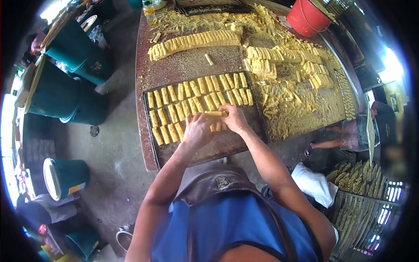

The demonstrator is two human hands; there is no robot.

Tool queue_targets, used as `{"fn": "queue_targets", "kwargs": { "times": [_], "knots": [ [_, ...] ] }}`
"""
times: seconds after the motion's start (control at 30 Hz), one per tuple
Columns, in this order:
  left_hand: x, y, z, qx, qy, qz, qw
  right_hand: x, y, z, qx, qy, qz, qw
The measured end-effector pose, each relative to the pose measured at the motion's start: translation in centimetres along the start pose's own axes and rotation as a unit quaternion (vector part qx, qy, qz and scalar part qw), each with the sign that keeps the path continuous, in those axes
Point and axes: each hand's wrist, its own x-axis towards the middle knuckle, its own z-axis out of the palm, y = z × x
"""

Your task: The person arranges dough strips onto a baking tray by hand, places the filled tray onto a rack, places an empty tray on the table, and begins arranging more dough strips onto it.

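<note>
Both of my hands are over a dark baking tray (235, 142) that carries rows of short yellow dough sticks (192, 88). A pale dough stick (214, 113) lies crosswise between my hands. My right hand (235, 119) pinches its right end between thumb and fingers. My left hand (198, 128) is curled, its fingertips at the stick's left end. A few more sticks (218, 126) show just below, between the hands; whether they lie on the tray or are held I cannot tell. The left palm is hidden.
Long stacks of cut dough (196, 43) and more piles (283, 56) lie on the crumb-strewn table (148, 78). A red bucket (307, 17) and a bottle (149, 12) stand at the far side. Green drums (56, 91) line the left. Another person (353, 133) is at the right.
</note>
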Motion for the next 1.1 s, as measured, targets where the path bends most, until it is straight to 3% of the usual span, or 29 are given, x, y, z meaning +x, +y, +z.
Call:
{"fn": "queue_targets", "kwargs": {
  "times": [0.07, 0.1, 0.17, 0.23, 0.3, 0.43, 0.47, 0.5, 0.57, 0.73, 0.77, 0.8, 0.83, 0.9, 1.03, 1.1],
  "knots": [
    [-0.4, -1.4, -1.3, 0.011, 0.029, 0.008, 0.999, 1.4, -0.9, 1.7, 0.023, -0.008, 0.007, 1.000],
    [-1.7, 3.1, 1.3, 0.003, 0.001, -0.018, 1.000, -2.7, 2.5, -0.4, 0.037, -0.046, 0.054, 0.997],
    [-0.7, 2.9, 1.4, -0.006, 0.021, -0.023, 0.999, -1.5, 1.5, -1.9, -0.014, -0.070, 0.003, 0.997],
    [0.7, 3.4, 1.1, -0.001, 0.039, -0.013, 0.999, -0.3, 1.2, -2.2, -0.033, -0.061, -0.024, 0.997],
    [1.4, 3.6, 1.8, -0.008, 0.048, 0.002, 0.999, -0.2, 1.4, -2.0, -0.083, 0.023, -0.021, 0.996],
    [2.1, 2.2, 3.1, -0.011, 0.062, 0.044, 0.997, -1.1, 1.7, -3.4, -0.058, 0.007, 0.055, 0.997],
    [2.1, 2.1, 3.1, -0.027, 0.065, 0.036, 0.997, -1.3, 1.9, -3.5, -0.096, 0.033, 0.001, 0.995],
    [2.0, 2.2, 3.0, -0.046, 0.066, 0.027, 0.996, -1.5, 2.2, -3.5, -0.106, 0.034, 0.011, 0.994],
    [2.2, 1.6, 2.5, -0.070, 0.070, 0.025, 0.995, -1.2, 2.4, -3.5, -0.001, 0.006, 0.077, 0.997],
    [3.8, 1.1, 2.6, -0.083, 0.056, 0.031, 0.995, -1.3, 0.5, -4.1, -0.097, 0.052, 0.086, 0.990],
    [3.9, 0.9, 2.8, -0.081, 0.039, 0.047, 0.995, -1.3, 0.2, -3.7, -0.126, 0.064, 0.047, 0.989],
    [3.6, 0.3, 1.2, -0.083, 0.086, 0.001, 0.993, -1.0, -0.1, -3.4, -0.156, 0.077, 0.005, 0.985],
    [3.6, -1.2, 1.4, -0.095, 0.148, -0.035, 0.984, -0.6, -2.3, -3.1, -0.159, 0.040, -0.049, 0.985],
    [2.5, -3.6, 0.5, -0.071, 0.159, -0.093, 0.980, 0.0, -3.2, -0.9, -0.241, -0.008, -0.146, 0.959],
    [2.6, -3.3, 0.1, -0.069, 0.072, -0.069, 0.993, 1.5, -2.9, -0.9, -0.335, -0.031, -0.145, 0.930],
    [2.9, -1.3, 1.0, -0.090, 0.027, -0.009, 0.996, 1.1, -4.8, -4.6, -0.181, -0.098, 0.129, 0.970]
  ]
}}
